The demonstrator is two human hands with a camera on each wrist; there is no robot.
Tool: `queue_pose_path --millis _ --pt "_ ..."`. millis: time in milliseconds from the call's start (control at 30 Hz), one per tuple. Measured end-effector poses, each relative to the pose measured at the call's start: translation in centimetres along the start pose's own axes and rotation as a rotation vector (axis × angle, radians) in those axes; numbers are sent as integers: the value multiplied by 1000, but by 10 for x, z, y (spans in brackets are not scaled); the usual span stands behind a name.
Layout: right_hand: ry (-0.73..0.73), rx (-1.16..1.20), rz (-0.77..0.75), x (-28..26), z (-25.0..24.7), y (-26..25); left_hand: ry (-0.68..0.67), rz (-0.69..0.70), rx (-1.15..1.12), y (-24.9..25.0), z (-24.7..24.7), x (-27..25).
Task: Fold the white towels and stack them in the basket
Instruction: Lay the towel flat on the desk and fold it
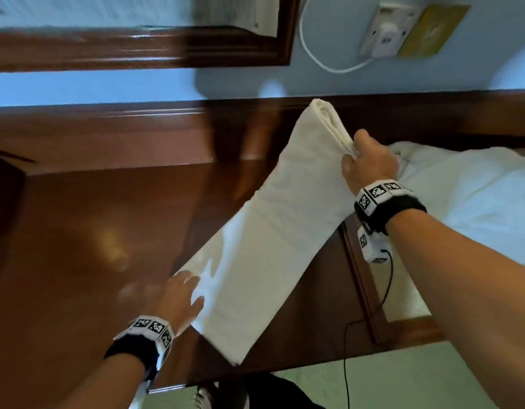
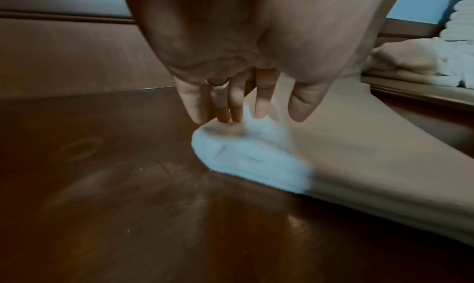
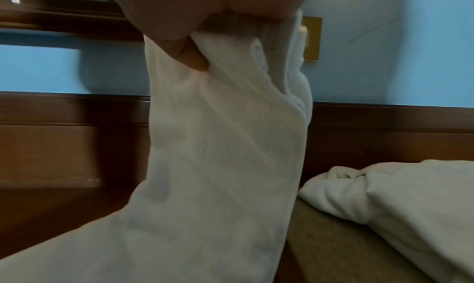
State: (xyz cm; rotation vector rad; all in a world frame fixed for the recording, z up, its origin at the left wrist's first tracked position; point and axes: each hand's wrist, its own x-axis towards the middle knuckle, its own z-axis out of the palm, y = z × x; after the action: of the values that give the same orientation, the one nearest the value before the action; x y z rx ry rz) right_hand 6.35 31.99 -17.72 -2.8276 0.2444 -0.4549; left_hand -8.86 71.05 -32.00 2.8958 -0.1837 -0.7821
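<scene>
A white towel, folded into a long strip, runs from the near edge of the brown table up and away. My right hand grips its far end and holds that end lifted off the table. My left hand lies with straight fingers on the towel's near end, which rests on the tabletop. No basket is in view.
More white cloth lies heaped to the right, on a brown-edged surface. A wall socket with a white plug and cable sits on the blue wall behind. A dark wooden frame hangs upper left. A black cable dangles below the table edge.
</scene>
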Motion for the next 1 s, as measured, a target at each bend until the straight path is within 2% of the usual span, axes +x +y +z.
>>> queue_pose_path --millis 100,167,233,300,400,467,533,667,767,900,1000 --pt "11 -11 -105 -21 -3 -15 -26 71 20 4 -6 -5" --pt "18 -12 -188 -42 0 -27 -52 61 -31 0 -7 -4" --pt "3 -10 -262 -69 7 -44 -30 110 -74 -6 -9 -5" --pt "-24 -15 -335 -101 20 -64 -28 101 -96 -14 -17 -5" --pt "-111 -7 -433 -153 44 -94 90 125 -132 -33 -28 -4" --pt "-221 -21 -462 -189 60 -113 102 116 -52 -45 -35 -7" --pt "-351 -78 -448 -220 73 -131 127 149 37 -54 -40 -12" --pt "-664 -192 -294 -274 96 -150 151 277 99 -62 -33 -19" --pt "-648 -124 -218 -300 103 -148 196 419 230 -57 -26 -22" --pt "-614 -202 -253 -315 112 -130 281 652 373 -33 -20 -16" --pt "-697 -139 -257 -316 113 -111 188 744 484 -18 -10 1"
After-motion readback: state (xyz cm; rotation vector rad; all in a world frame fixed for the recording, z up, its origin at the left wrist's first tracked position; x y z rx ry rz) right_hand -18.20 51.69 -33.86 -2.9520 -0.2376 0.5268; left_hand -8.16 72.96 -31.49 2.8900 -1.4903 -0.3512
